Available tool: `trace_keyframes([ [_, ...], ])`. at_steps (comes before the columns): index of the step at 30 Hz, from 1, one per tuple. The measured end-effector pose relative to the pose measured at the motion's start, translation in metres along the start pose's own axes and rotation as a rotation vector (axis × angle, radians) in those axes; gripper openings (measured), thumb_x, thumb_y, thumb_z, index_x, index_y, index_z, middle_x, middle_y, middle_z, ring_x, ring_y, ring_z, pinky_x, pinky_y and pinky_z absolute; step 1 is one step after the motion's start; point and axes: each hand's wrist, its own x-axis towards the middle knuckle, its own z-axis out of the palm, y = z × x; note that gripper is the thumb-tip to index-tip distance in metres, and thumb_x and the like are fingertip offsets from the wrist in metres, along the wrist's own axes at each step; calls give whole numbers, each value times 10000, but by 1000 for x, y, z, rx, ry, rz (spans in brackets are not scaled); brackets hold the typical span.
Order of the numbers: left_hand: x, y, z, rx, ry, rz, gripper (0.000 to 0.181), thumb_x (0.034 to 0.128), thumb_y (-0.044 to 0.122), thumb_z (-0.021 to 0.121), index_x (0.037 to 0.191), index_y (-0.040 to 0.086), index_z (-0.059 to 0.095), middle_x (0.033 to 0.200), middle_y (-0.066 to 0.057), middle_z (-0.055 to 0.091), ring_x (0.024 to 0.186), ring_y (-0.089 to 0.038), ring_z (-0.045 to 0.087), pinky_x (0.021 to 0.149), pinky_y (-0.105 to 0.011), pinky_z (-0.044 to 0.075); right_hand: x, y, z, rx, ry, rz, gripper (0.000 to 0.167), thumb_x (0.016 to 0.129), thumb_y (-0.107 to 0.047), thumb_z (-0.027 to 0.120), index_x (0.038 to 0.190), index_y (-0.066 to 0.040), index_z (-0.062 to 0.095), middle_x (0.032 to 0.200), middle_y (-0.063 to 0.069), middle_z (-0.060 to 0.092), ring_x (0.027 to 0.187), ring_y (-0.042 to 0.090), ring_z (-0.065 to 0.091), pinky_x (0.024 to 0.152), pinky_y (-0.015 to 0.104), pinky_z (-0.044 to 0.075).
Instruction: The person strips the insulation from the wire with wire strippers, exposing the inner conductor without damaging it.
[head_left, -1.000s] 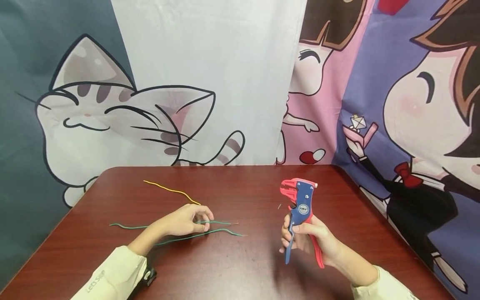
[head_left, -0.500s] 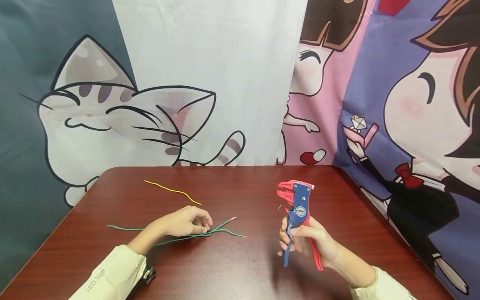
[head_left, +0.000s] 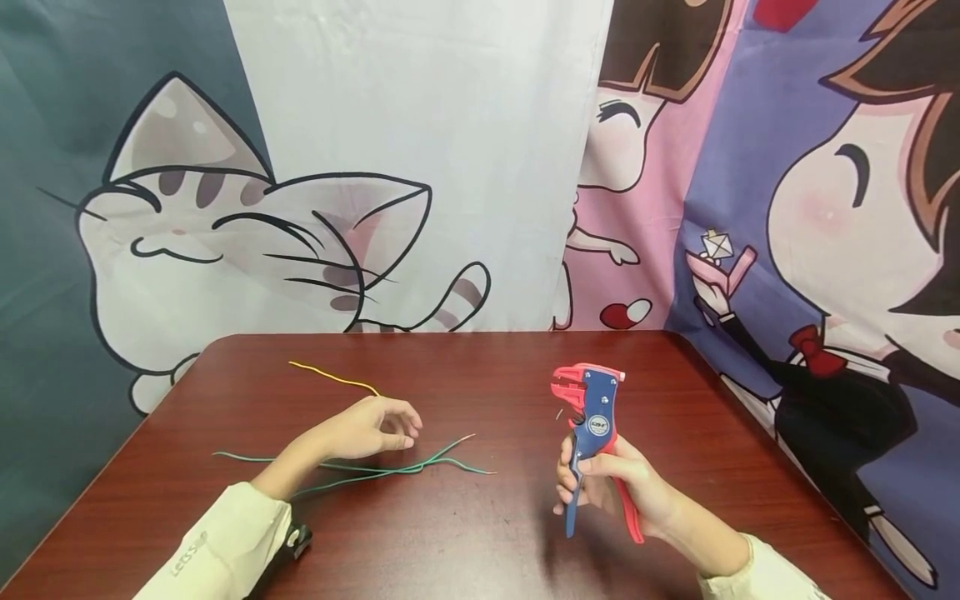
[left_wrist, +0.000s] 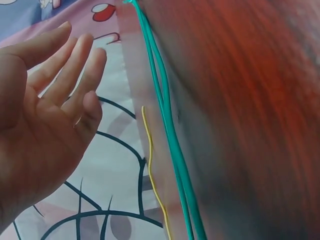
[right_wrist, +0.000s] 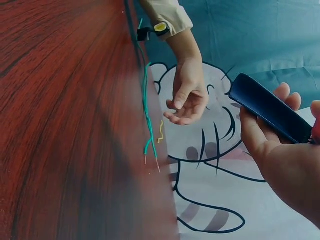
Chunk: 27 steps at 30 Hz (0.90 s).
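Two green wires (head_left: 375,475) lie on the table, crossing near their stripped right ends. My left hand (head_left: 367,429) hovers above them with loosely bent fingers and nothing in its grasp. A yellow wire (head_left: 330,377) lies farther back, its near end partly behind that hand. In the left wrist view the hand (left_wrist: 55,100) is apart from the green wires (left_wrist: 167,115). On the right, my right hand (head_left: 622,475) grips the handles of a red and blue wire stripper (head_left: 597,417), held upright with its head toward the left. The right wrist view shows one blue handle (right_wrist: 270,107).
The brown wooden table (head_left: 465,533) has rounded far corners. A tiny wire scrap (head_left: 558,413) lies beside the wire stripper. Behind the table hangs a cartoon-printed cloth (head_left: 450,167). A dark strap device (head_left: 297,540) sits on the left wrist.
One green wire's right end has shifted so that it crosses the other. My left hand has let go and risen back toward the yellow wire. The wire stripper has drifted slightly left and down.
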Motion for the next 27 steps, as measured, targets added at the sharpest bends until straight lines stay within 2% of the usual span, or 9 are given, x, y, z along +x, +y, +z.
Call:
trace_keyframes([
  [6, 0, -9, -2, 32, 92, -43, 219, 887, 95, 737, 1086, 39, 664, 987, -71, 689, 794, -97, 621, 799, -311, 540, -1, 3, 0, 9, 1, 7, 330, 925, 35, 296, 1120, -52, 548, 891, 63, 610, 869, 209, 633, 885, 475, 519],
  [13, 2, -21, -8, 84, 201, -90, 228, 858, 96, 768, 1060, 37, 680, 937, -19, 694, 793, -124, 625, 644, -267, 502, -2, 4, -2, 8, 16, 18, 317, 930, 22, 303, 1122, -51, 544, 893, 72, 594, 864, 212, 624, 881, 470, 519],
  [19, 4, -27, -12, 142, 220, -117, 222, 848, 71, 768, 1046, 39, 673, 952, -61, 695, 793, -158, 608, 658, -286, 487, 1, 6, -2, 7, 4, 23, 306, 933, 12, 318, 1127, -59, 543, 898, 68, 600, 872, 209, 626, 886, 469, 517],
  [23, 6, -32, -16, 178, 229, -175, 249, 842, 85, 775, 1064, 44, 670, 884, -40, 663, 771, -142, 586, 660, -303, 468, 1, 8, -2, 10, -6, 30, 320, 933, 23, 307, 1125, -65, 548, 889, 54, 598, 873, 203, 625, 888, 470, 516],
  [27, 10, -35, -20, 231, 202, -249, 268, 837, 106, 783, 1080, 73, 673, 835, -11, 632, 731, -125, 554, 645, -322, 442, 2, 11, -2, 16, -11, 31, 336, 932, 37, 292, 1123, -65, 549, 891, 52, 598, 876, 202, 624, 889, 467, 513],
])
